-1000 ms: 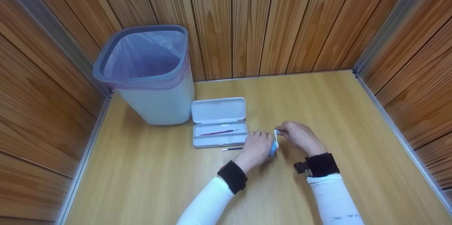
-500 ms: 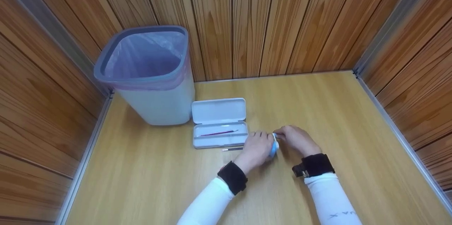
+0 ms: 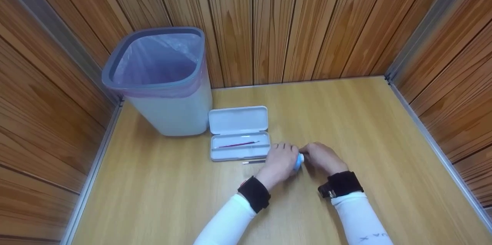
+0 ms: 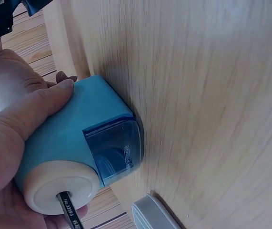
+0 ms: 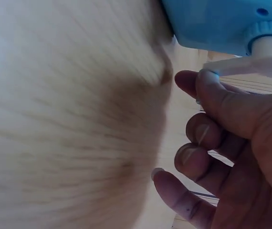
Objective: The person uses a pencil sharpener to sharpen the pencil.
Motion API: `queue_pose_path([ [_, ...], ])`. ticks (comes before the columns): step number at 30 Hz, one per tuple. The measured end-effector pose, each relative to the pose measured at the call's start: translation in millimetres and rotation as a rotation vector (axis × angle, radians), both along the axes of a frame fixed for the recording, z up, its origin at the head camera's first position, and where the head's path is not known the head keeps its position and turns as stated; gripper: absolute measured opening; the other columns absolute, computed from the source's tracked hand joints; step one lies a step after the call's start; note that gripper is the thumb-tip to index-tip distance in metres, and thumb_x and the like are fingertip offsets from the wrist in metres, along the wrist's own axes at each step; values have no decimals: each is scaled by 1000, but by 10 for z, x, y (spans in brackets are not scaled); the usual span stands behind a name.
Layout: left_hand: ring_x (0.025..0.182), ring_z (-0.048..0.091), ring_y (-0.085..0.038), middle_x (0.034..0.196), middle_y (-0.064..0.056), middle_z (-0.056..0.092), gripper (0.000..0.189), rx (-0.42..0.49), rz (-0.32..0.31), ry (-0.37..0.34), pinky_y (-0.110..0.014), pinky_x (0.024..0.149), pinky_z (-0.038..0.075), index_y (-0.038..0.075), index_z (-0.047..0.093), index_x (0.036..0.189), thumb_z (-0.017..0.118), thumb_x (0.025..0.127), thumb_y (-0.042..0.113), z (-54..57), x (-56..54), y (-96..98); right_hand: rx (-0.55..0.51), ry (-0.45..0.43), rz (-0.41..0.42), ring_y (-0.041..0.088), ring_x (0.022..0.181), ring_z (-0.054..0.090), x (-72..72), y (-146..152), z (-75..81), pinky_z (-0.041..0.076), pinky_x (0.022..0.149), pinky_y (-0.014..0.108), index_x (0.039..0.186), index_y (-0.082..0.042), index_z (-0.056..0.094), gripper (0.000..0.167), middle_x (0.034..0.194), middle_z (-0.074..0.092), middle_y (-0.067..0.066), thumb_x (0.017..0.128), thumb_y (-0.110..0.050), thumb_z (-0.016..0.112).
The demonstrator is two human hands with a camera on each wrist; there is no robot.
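Observation:
My left hand (image 3: 281, 160) grips a light blue crank pencil sharpener (image 4: 74, 121) on the table, thumb over its top. The sharpener has a dark see-through shavings drawer (image 4: 115, 151) and a round cream front. A dark pencil (image 4: 68, 208) sticks out of the hole in that front; in the head view it points left, with a pale end. On the sharpener's other side, my right hand (image 3: 324, 157) pinches the end of the white crank (image 5: 231, 66) between thumb and forefinger. Its other fingers are loosely curled, as the right wrist view shows.
An open pale pencil case (image 3: 238, 120) lies just left of the sharpener, a thin red pencil (image 3: 236, 145) inside. Behind it on the left stands a tall waste bin (image 3: 169, 116) with a bag liner. Wood-panelled walls (image 3: 307, 25) enclose the table.
The right hand has moved down and slightly toward the person, swinging the crank round from its upright position. The left hand has kept its hold on the sharpener.

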State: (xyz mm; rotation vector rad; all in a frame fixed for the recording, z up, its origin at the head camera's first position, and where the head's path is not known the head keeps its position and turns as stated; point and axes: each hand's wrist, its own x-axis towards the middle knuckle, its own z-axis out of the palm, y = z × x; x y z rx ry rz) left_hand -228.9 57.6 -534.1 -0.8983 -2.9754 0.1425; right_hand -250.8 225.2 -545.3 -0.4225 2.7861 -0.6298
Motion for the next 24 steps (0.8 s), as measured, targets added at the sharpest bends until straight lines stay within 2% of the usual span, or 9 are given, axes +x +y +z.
queue_pose_path([
  [5, 96, 57, -21, 106, -4, 62, 52, 4, -3, 5, -34, 80, 45, 13, 58, 119, 71, 84, 49, -4, 4, -1, -8, -16, 2, 18, 78, 59, 24, 9, -7, 51, 77, 40, 105, -9, 77, 22, 88, 69, -1, 94, -3, 59],
  [8, 95, 56, -20, 105, -4, 61, 51, 4, -1, 2, -34, 79, 45, 13, 58, 118, 71, 84, 49, 6, 5, 3, 9, 6, 30, 18, 68, 55, 16, 7, 2, 48, 68, 36, 91, -10, 78, 19, 74, 63, -1, 92, -1, 61],
  [12, 95, 55, -20, 106, -4, 61, 51, -3, -1, -10, -33, 79, 45, 14, 58, 118, 71, 84, 49, 20, 9, 7, 30, -5, 50, 16, 59, 50, 6, -3, 28, 43, 58, 32, 77, -12, 73, 21, 65, 55, -2, 88, 2, 63],
  [17, 96, 56, -20, 106, -4, 61, 55, -9, 6, -4, -33, 80, 45, 13, 58, 118, 73, 82, 51, 42, -3, 5, 27, -33, 54, 16, 54, 48, 6, -15, 38, 40, 52, 30, 71, -11, 68, 20, 60, 52, -2, 85, 3, 65],
  [24, 91, 57, -19, 100, -4, 61, 57, -28, -12, 62, -32, 74, 45, 12, 58, 112, 75, 78, 55, 28, 11, -18, 28, 37, 103, 14, 51, 43, 59, -28, 0, 37, 50, 29, 65, -10, 66, 21, 57, 49, -4, 81, 3, 69],
])
